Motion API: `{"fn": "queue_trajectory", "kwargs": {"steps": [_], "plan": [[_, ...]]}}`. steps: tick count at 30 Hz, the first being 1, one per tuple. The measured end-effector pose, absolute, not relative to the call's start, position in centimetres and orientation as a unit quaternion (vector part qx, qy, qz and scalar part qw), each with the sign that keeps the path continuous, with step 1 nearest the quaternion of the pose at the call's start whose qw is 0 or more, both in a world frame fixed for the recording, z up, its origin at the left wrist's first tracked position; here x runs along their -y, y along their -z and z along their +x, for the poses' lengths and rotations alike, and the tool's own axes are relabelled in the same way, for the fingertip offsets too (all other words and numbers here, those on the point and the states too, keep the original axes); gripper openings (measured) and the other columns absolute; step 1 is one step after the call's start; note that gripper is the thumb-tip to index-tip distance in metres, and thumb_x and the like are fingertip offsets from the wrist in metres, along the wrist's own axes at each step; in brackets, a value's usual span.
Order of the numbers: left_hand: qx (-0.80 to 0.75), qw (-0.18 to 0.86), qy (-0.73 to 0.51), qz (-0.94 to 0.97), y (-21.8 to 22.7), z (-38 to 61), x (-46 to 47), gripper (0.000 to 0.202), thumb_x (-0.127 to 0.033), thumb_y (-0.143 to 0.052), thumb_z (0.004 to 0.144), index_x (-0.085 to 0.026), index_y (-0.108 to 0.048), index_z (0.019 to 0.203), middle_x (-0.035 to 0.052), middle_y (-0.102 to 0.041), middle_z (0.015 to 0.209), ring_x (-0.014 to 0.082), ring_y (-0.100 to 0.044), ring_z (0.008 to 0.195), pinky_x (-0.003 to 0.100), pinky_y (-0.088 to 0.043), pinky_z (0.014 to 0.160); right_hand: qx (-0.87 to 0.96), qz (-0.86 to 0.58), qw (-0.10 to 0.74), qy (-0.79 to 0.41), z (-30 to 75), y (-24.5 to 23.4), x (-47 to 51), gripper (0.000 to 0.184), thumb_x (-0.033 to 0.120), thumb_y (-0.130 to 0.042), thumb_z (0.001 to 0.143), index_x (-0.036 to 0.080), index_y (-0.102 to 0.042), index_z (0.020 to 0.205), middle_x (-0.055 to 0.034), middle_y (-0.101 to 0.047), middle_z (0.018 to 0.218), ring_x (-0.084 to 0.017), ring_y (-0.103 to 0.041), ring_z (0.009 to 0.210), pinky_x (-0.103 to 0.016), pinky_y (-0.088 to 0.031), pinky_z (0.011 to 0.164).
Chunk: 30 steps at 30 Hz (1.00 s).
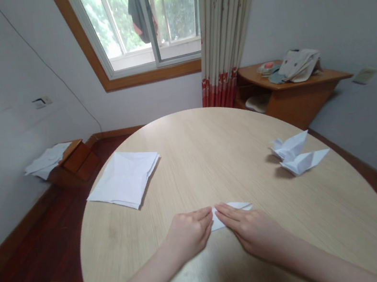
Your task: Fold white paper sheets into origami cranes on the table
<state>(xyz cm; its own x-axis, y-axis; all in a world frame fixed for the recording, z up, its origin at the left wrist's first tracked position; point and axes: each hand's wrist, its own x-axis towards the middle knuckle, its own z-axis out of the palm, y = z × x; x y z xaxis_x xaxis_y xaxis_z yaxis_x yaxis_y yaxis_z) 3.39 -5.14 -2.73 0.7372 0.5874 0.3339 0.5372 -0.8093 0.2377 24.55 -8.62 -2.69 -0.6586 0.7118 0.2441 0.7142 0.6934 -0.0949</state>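
Observation:
A small piece of folded white paper (218,223) lies on the table near its front, partly covered by my fingers. My left hand (191,232) has its fingers together on the paper's left end, and that end is hidden. From the other side, my right hand (249,228) presses its closed-up fingers onto the paper's middle. A pointed flap of the paper shows beyond the right fingers. The fingertips of both hands nearly meet.
The round wooden table (199,158) holds a stack of white paper sheets (125,176) at left and folded paper birds (296,156) at right. Behind stand a window, a curtain (223,57) and a corner shelf (297,92) with a bag (301,64). A small cabinet (77,160) stands left.

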Motion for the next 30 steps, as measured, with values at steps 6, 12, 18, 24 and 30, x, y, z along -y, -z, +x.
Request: {"fn": "queue_trajectory", "kwargs": {"steps": [6, 12, 18, 24, 30], "plan": [[-0.328, -0.001, -0.167, 0.930, 2.4, 3.8, 5.3, 0.035, -0.022, -0.035, 0.097, -0.008, -0.062, 0.115, 0.0119, -0.066, 0.119, 0.0214, -0.067, 0.103, 0.033, -0.057, 0.087, 0.905, -0.403, 0.108, -0.088, 25.1, 3.8, 8.0, 0.086, -0.009, -0.032, 0.060, 0.008, -0.033, 0.144, -0.0155, -0.034, 0.148, -0.019, -0.028, 0.138, -0.039, -0.039, 0.109], [-0.352, -0.007, -0.120, 0.928, 3.3, 3.7, 5.3, 0.040, -0.024, -0.033, 0.099, -0.003, -0.050, 0.129, 0.0174, -0.053, 0.134, 0.0248, -0.055, 0.121, 0.037, -0.049, 0.100, 0.888, -0.410, 0.127, -0.162, 25.4, 3.8, 6.6, 0.062, 0.004, -0.033, 0.089, 0.018, -0.023, 0.149, -0.0103, -0.028, 0.152, -0.019, -0.022, 0.141, -0.048, -0.026, 0.115], [-0.340, 0.053, -0.100, 0.934, 3.6, 3.5, 5.4, 0.056, -0.037, -0.035, 0.100, -0.005, -0.026, 0.144, 0.0211, -0.030, 0.148, 0.0269, -0.033, 0.137, 0.044, -0.039, 0.108, 0.878, -0.439, 0.106, -0.159, 25.5, 3.0, 5.7, 0.054, 0.029, -0.040, 0.097, 0.015, -0.026, 0.148, -0.0134, -0.025, 0.152, -0.022, -0.021, 0.141, -0.048, -0.026, 0.114], [-0.321, 0.100, -0.070, 0.939, 2.8, 3.4, 5.2, 0.064, -0.041, -0.039, 0.098, -0.004, -0.019, 0.146, 0.0218, -0.021, 0.151, 0.0268, -0.021, 0.141, 0.046, -0.033, 0.111, 0.878, -0.453, 0.093, -0.125, 25.8, 3.4, 5.1, 0.055, 0.039, -0.038, 0.098, 0.014, -0.030, 0.146, -0.0137, -0.025, 0.152, -0.022, -0.020, 0.141, -0.047, -0.027, 0.114], [-0.302, 0.119, -0.055, 0.944, 2.1, 3.5, 4.9, 0.052, -0.036, -0.037, 0.100, -0.006, -0.032, 0.142, 0.0179, -0.028, 0.150, 0.0250, -0.024, 0.140, 0.042, -0.031, 0.113, 0.863, -0.494, 0.082, -0.070, 26.3, 3.9, 4.5, 0.061, 0.046, -0.038, 0.096, 0.011, -0.030, 0.146, -0.0162, -0.025, 0.152, -0.024, -0.022, 0.141, -0.048, -0.026, 0.114]]}}
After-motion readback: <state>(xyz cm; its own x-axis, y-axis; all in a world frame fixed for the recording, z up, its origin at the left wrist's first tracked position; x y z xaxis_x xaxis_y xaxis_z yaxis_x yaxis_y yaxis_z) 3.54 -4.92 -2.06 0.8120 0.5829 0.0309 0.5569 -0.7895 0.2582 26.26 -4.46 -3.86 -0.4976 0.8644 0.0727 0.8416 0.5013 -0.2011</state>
